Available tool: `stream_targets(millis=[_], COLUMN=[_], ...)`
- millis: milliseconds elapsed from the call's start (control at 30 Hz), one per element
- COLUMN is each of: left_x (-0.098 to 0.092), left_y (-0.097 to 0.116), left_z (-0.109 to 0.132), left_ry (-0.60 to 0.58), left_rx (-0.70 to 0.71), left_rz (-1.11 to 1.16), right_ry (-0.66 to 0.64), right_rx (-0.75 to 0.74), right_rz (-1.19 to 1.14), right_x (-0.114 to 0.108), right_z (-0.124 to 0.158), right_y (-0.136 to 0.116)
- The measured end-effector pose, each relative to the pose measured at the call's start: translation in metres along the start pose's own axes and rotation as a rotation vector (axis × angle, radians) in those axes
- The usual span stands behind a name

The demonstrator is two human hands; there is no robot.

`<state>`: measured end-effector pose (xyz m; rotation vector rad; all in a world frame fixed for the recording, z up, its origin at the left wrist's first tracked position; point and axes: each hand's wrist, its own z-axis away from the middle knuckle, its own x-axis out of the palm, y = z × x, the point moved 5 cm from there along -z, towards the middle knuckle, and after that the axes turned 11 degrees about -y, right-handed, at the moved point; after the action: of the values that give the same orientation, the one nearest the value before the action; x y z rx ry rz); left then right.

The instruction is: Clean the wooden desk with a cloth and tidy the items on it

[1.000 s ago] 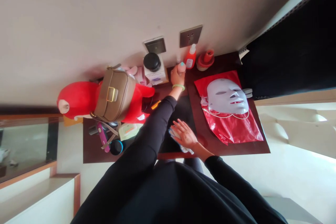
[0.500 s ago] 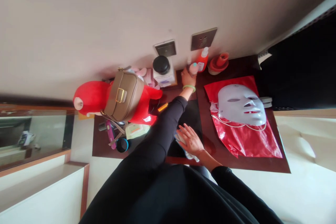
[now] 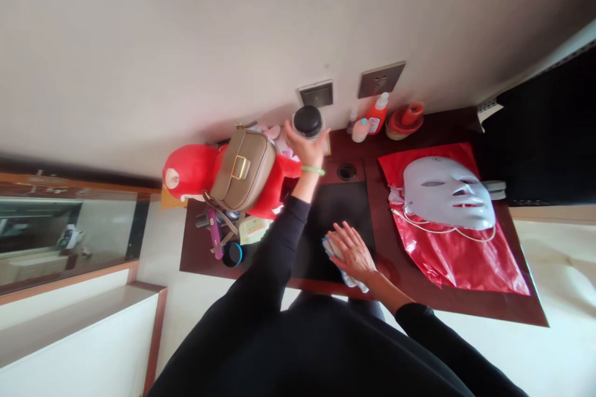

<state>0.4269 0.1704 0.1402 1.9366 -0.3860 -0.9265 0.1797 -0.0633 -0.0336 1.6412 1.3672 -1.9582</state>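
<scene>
Left hand at the black-lidded jar (image 3: 307, 119), right hand over a cloth (image 3: 351, 280).
Far on the surface (image 3: 379, 217), the left hand (image 3: 306, 146) curves half-open around the jar; I can't tell if it grips. Seems a reach-and-grasp step; lifting would call for a sure hold. Near me, the right hand lies flat, fingers spread. The jar's lid hides any contents; the handbag (image 3: 246, 169) at left looks closed.

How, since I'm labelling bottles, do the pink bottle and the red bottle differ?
The pink bottle has a mint-coloured cap; the red bottle has a white top. The pink bottle looks shorter than the red bottle. Both stand upright near the wall.
</scene>
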Motion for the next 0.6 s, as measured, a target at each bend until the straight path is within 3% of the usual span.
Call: stream_targets(millis=[133, 267, 333, 400, 500, 533, 600], left_x=[0.014, 0.011, 0.004, -0.004, -0.021, -0.027, -0.037], left_y=[-0.011, -0.017, -0.019, -0.025, -0.035, -0.037, -0.037], left_z=[-0.033, -0.029, -0.009, 0.022, 0.08, 0.099, 0.13], left_ry=[-0.081, -0.111, -0.173, -0.3, -0.506, -0.559, -0.652], left_rx=[-0.047, 0.013, 0.081, 0.143, 0.212, 0.238, 0.294], left_rz=[0.044, 0.146, 0.231, 0.296, 0.301, 0.283, 0.242], right_ry=[-0.058, -0.032, 0.073, 0.256, 0.518, 0.575, 0.623], right_rx=[-0.011, -0.062, 0.05, 0.291, 0.623, 0.655, 0.578], right_rz=[0.029, -0.016, -0.197, -0.423, -0.609, -0.677, -0.731], right_x=[-0.003, -0.002, -0.009, -0.025, -0.067, -0.085, -0.127], right_z=[0.026, 0.04, 0.03, 0.017, -0.002, -0.01, -0.03], right_y=[-0.016, -0.022, -0.013, 0.006, 0.03, 0.035, 0.034])
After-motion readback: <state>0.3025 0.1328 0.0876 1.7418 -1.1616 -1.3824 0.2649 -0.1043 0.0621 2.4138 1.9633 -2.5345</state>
